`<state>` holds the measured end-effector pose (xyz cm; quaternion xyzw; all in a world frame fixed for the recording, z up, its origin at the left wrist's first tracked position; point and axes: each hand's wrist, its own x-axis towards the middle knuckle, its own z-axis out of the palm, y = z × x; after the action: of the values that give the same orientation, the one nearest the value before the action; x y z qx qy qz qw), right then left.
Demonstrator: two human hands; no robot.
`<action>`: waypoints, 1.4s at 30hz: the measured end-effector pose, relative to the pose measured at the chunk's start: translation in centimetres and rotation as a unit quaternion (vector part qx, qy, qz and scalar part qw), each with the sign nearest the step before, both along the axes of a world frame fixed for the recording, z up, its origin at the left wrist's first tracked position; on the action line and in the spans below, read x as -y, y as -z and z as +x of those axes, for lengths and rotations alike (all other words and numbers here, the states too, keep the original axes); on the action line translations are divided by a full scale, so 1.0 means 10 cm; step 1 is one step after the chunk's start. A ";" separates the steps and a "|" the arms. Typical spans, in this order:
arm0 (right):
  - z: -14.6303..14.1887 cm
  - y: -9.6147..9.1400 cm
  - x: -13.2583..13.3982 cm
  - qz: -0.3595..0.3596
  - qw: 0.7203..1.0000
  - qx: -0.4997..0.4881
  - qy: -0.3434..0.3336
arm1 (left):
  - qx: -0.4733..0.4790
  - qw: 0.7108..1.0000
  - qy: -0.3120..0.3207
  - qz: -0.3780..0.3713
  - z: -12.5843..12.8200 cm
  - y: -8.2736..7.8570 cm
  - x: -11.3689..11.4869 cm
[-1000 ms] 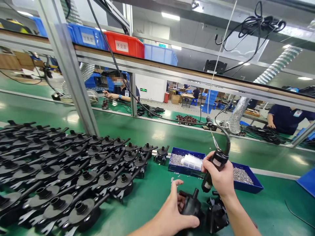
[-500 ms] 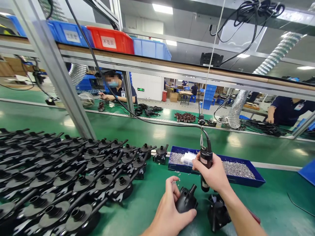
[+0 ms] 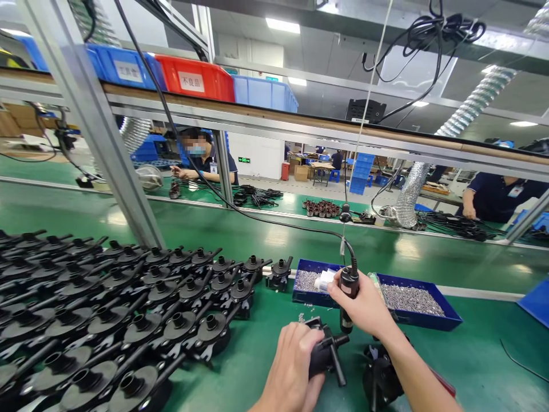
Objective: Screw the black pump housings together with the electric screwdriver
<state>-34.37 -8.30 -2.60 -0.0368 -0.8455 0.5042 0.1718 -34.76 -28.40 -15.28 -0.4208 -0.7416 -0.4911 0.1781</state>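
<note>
My left hand (image 3: pixel 292 363) is closed round a black plastic pump housing (image 3: pixel 322 357), with its spout-like tubes pointing right and down. My right hand (image 3: pixel 364 303) grips a black electric screwdriver (image 3: pixel 348 286) held upright, its cord rising from the top. The driver's lower end is just above and beside the housing; whether they touch I cannot tell. Another black housing (image 3: pixel 381 372) lies on the green bench below my right wrist. Behind the hands stands a blue tray (image 3: pixel 422 320) of small metal screws, with a white bottle (image 3: pixel 325 280) lying in it.
Rows of black assemblies (image 3: pixel 141 329) fill the left of the bench. Loose small metal parts (image 3: pixel 301 316) lie in front of the tray. A metal post (image 3: pixel 107 131) rises at left, and a shelf above carries bins (image 3: pixel 195 77). Co-workers (image 3: pixel 210 157) sit across the bench.
My left hand has turned the housing over, so its tubes now point right and downward. My right hand and the screwdriver have shifted slightly left.
</note>
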 end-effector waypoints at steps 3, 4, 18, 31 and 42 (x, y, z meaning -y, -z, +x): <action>-0.01 0.04 -0.02 0.011 1.000 0.006 -0.007 | 0.239 0.971 0.017 0.003 0.03 -0.07 -0.02; -0.02 0.05 -0.03 0.016 1.000 0.009 -0.005 | 0.319 0.947 0.027 0.012 0.04 -0.08 -0.04; -0.02 -0.02 -0.18 0.093 0.994 0.023 0.049 | 0.508 0.835 0.174 0.117 -0.02 -0.06 -0.11; -0.07 0.00 -0.60 0.171 0.974 0.071 0.130 | 0.468 0.813 0.345 -0.022 -0.11 0.04 -0.17; -0.08 0.05 -0.85 0.253 0.928 0.000 0.272 | 0.185 0.976 0.090 -0.072 -1.28 -0.44 -0.71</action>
<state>-35.16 0.20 -3.12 -0.2207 -0.9028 0.2070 0.3058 -47.54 -21.32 -10.87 -0.4000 -0.7541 -0.5195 -0.0381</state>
